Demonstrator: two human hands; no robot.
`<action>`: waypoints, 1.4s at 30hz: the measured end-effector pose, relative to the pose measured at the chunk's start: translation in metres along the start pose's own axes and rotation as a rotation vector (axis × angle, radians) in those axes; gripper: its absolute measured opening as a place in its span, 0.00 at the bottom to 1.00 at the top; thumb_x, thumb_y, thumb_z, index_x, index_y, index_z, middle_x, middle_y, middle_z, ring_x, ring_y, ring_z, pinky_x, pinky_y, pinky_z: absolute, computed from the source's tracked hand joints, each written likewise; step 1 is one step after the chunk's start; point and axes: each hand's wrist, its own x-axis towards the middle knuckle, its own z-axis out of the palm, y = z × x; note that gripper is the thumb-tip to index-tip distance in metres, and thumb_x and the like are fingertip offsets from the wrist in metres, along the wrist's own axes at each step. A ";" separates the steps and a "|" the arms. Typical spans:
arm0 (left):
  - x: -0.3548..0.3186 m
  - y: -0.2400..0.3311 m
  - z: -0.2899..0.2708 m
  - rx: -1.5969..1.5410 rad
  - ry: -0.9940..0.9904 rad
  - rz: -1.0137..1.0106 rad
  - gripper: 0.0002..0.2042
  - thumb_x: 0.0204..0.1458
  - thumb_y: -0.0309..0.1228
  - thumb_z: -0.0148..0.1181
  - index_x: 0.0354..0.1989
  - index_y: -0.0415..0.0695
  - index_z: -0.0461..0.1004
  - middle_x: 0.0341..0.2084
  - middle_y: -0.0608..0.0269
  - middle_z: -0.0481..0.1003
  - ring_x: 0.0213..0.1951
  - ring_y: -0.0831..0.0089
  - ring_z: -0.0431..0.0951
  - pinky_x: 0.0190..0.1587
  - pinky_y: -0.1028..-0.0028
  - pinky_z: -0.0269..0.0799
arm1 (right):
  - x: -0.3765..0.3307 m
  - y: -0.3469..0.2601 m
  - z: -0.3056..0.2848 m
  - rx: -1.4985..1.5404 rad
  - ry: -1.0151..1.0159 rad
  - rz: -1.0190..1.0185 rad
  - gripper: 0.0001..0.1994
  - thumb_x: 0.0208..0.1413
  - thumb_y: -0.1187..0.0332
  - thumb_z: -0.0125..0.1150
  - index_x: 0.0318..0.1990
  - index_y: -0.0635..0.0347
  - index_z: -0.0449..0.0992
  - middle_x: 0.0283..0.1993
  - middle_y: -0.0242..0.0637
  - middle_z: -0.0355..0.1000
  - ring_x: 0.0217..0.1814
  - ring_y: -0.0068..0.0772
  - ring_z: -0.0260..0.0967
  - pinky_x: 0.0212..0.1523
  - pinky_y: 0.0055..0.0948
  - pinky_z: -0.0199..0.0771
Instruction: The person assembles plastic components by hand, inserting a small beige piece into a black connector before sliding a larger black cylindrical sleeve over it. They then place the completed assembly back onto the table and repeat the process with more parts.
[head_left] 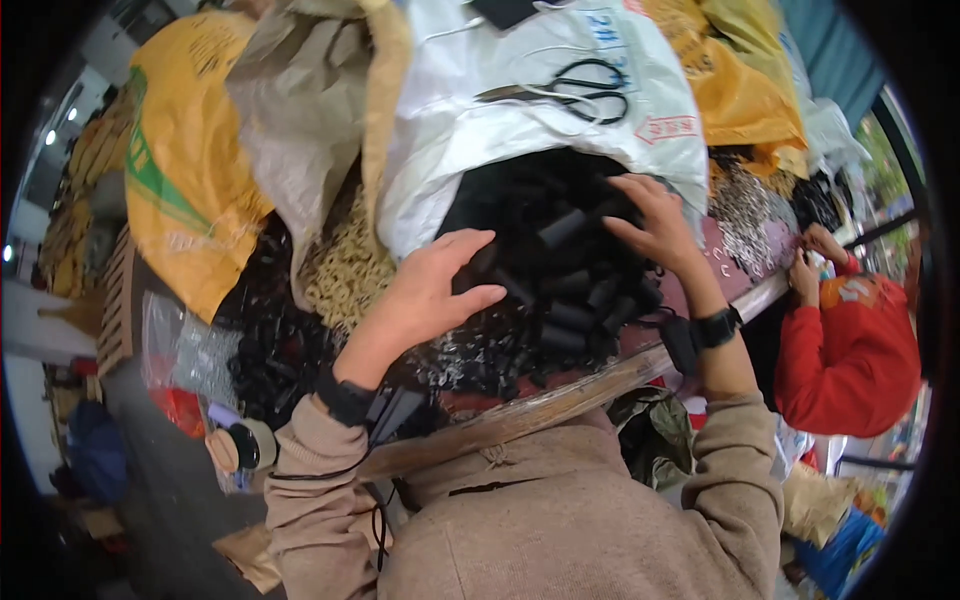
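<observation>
A heap of black cylindrical pieces spills from the mouth of a white woven sack onto the table. My left hand hovers at the heap's left side, thumb and fingers apart, with nothing in it. Over the heap's right side is my right hand, its fingers spread and slightly bent near the black pieces; I see nothing held in it. Black-handled scissors lie on top of the sack, with a white cord across them. Small shiny bits are scattered in front of the heap.
A wooden rail edges the table before me. Tan ring-like pieces and small black parts lie left. Yellow sacks stand left and back right. At right, a person in red handles something near silvery parts.
</observation>
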 end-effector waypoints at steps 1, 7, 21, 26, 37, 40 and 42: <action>-0.018 -0.002 -0.008 -0.095 -0.022 -0.072 0.26 0.42 0.32 0.61 0.51 0.42 0.63 0.47 0.52 0.67 0.45 0.64 0.70 0.47 0.70 0.66 | -0.003 0.000 0.000 0.023 0.045 -0.035 0.21 0.43 0.65 0.60 0.46 0.59 0.67 0.46 0.41 0.65 0.51 0.42 0.60 0.51 0.34 0.55; -0.141 -0.041 -0.013 -0.487 0.203 -0.393 0.24 0.43 0.29 0.60 0.50 0.38 0.63 0.44 0.53 0.69 0.42 0.72 0.71 0.43 0.75 0.67 | -0.008 -0.055 0.009 0.022 0.152 -0.135 0.14 0.42 0.71 0.59 0.39 0.61 0.70 0.40 0.39 0.68 0.47 0.39 0.63 0.48 0.32 0.56; -0.136 -0.124 -0.021 0.595 0.580 -0.455 0.17 0.41 0.25 0.57 0.42 0.40 0.67 0.43 0.52 0.65 0.36 0.51 0.71 0.35 0.63 0.69 | 0.001 -0.127 0.053 -0.113 0.185 -0.338 0.12 0.38 0.75 0.59 0.35 0.60 0.70 0.36 0.35 0.68 0.43 0.37 0.64 0.44 0.32 0.56; -0.131 -0.134 -0.029 0.537 0.442 -0.507 0.10 0.39 0.26 0.58 0.32 0.39 0.71 0.39 0.49 0.65 0.29 0.53 0.72 0.30 0.62 0.70 | -0.015 -0.156 0.063 -0.004 0.048 -0.446 0.12 0.37 0.76 0.59 0.34 0.60 0.71 0.35 0.36 0.68 0.40 0.37 0.64 0.41 0.31 0.59; -0.182 -0.089 -0.011 -0.421 0.592 -0.405 0.11 0.48 0.28 0.53 0.41 0.40 0.71 0.41 0.54 0.69 0.29 0.70 0.75 0.30 0.76 0.71 | -0.056 -0.176 0.111 0.157 -0.334 -0.688 0.06 0.37 0.71 0.56 0.25 0.59 0.67 0.24 0.33 0.62 0.26 0.33 0.64 0.29 0.28 0.63; -0.205 -0.078 0.010 -1.008 0.503 -0.529 0.16 0.51 0.25 0.48 0.49 0.40 0.64 0.43 0.56 0.67 0.33 0.76 0.73 0.34 0.78 0.72 | -0.062 -0.178 0.123 0.069 -0.405 -0.577 0.07 0.39 0.72 0.56 0.29 0.58 0.67 0.24 0.35 0.60 0.25 0.37 0.64 0.27 0.32 0.64; -0.212 -0.071 0.023 -1.372 0.466 -0.444 0.21 0.51 0.22 0.45 0.55 0.39 0.55 0.44 0.55 0.66 0.38 0.73 0.72 0.40 0.76 0.71 | -0.062 -0.176 0.127 0.062 -0.389 -0.566 0.07 0.39 0.72 0.56 0.29 0.58 0.66 0.24 0.36 0.60 0.25 0.37 0.64 0.26 0.32 0.65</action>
